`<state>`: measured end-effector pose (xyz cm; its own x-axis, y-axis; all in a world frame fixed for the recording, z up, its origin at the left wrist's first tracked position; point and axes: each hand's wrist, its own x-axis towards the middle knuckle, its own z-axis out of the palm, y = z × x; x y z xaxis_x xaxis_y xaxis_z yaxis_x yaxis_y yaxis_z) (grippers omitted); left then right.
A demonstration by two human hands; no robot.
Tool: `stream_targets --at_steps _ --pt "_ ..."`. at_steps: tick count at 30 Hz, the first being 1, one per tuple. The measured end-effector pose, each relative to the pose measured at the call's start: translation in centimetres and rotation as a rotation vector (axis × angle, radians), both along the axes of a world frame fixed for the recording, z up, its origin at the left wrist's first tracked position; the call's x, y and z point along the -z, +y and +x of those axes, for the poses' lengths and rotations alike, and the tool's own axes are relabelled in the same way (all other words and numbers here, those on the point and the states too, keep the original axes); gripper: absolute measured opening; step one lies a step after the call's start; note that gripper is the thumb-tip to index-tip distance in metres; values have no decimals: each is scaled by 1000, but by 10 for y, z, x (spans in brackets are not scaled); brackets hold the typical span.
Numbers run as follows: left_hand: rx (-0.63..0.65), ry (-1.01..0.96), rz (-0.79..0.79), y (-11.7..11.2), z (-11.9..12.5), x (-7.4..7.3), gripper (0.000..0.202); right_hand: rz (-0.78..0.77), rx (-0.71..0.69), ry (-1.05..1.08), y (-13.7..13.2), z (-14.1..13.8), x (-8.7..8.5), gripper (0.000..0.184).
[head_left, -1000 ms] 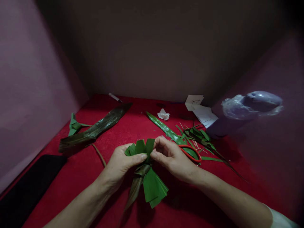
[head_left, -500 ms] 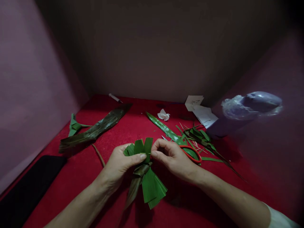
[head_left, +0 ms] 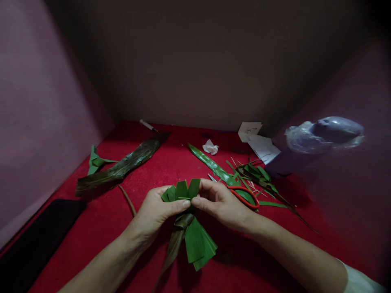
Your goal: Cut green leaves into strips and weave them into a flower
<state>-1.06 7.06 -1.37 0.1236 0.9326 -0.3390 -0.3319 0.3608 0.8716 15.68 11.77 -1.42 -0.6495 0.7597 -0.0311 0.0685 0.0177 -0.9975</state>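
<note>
Both hands meet over a folded bundle of green leaf strips [head_left: 191,228] low in the middle of the red cloth. My left hand [head_left: 157,209] pinches the bundle's waist, thumb on top. My right hand [head_left: 220,201] is closed on the upper fan of strips, fingertips touching the left thumb. The bundle's upper ends stand up between the hands; its lower ends splay toward me, with a darker leaf trailing down left. Red-handled scissors [head_left: 244,195] lie just behind my right hand.
A long dark dried leaf [head_left: 120,167] and a folded green piece [head_left: 96,161] lie at left. A long green leaf [head_left: 210,162], cut scraps [head_left: 259,177], crumpled paper [head_left: 210,147], white cards [head_left: 258,140], a pen [head_left: 148,125] and a purple wrapped object [head_left: 317,140] sit behind. A black object [head_left: 36,240] lies at front left.
The bundle dipped slightly and came back up. My right fingers shifted down on the upper strips and now press closer to the left thumb. Otherwise little has moved.
</note>
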Motion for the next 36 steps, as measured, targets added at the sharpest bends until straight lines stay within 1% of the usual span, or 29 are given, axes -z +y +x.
stream_targets --at_steps 3,7,10,14,19,23,30,32,36 --pt "11 -6 9 -1 -2 1 23 -92 31 50 2 1 2 23" --pt "-18 -39 54 -1 -1 -1 15 -96 113 52 4 2 2 26" --pt "-48 -40 46 -1 1 -4 11 -112 122 72 4 3 2 26" --pt "-54 -41 24 0 1 -4 11 -162 132 76 3 3 3 24" --pt "-59 -52 44 2 1 -4 16 -78 151 7 2 3 3 19" --pt "-62 -45 69 3 2 -5 17 -17 159 -27 0 4 1 15" --pt "-76 -43 33 2 0 -2 16 86 180 -136 -4 4 -2 13" --pt "-72 -53 28 1 0 -1 16 93 183 -148 -4 3 -3 12" --pt "-75 -73 51 1 0 2 15 74 175 -100 -5 1 -3 11"
